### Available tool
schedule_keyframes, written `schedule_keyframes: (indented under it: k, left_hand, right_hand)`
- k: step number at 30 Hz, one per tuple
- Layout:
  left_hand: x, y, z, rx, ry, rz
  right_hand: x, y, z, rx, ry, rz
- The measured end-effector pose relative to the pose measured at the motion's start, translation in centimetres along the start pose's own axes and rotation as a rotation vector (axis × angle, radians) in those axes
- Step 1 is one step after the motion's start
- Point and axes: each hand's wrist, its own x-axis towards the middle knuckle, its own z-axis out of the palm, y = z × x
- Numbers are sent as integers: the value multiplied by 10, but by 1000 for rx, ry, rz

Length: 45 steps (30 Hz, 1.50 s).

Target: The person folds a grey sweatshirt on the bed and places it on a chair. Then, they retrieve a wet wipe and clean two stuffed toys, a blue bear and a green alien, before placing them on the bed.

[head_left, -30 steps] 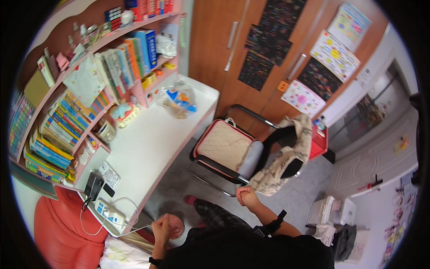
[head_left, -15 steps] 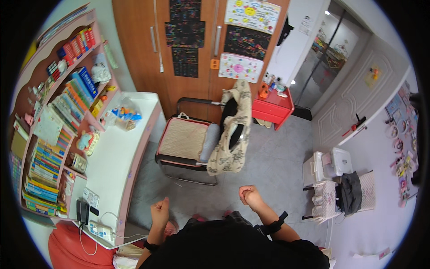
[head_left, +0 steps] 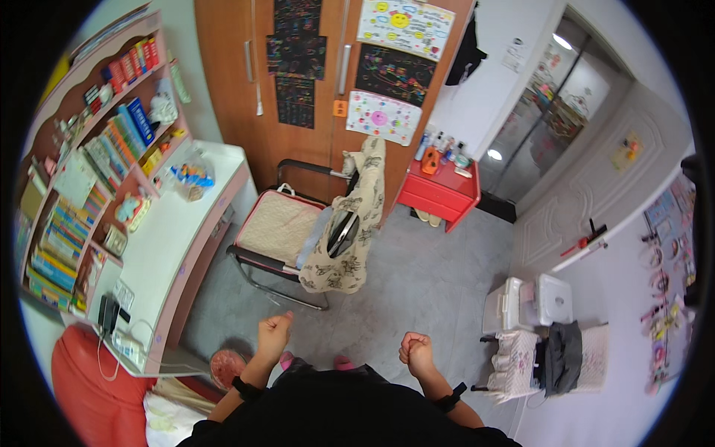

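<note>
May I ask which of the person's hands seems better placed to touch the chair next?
Probably the left: the left hand appears nearer the chair, below it in the picture, while the right hand sits farther off to the right. Both hands are closed.

White tabletop: clear plastic bag at far end; black device and power strip at near end.

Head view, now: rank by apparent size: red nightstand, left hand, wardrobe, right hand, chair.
Largest to smallest as they look:
1. wardrobe
2. chair
3. red nightstand
4. left hand and right hand: too alike to rank.
</note>
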Motion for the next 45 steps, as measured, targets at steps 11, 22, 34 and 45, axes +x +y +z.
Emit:
schedule_keyframes:
  k: [11, 22, 34, 45]
  left_hand:
    - [-64, 19, -86, -802, 422, -193]
    - [-118, 14, -193, -1130, 731, -57]
    - [-65, 49, -312, -408, 601, -58]
    - [25, 71, -401, 13, 633, -124]
  right_hand:
    - [75, 16, 57, -124, -365, 110]
    - [125, 68, 228, -352, -864, 223]
    - [188, 135, 461, -879, -1025, 209]
    - [371, 253, 713, -1151, -1109, -303]
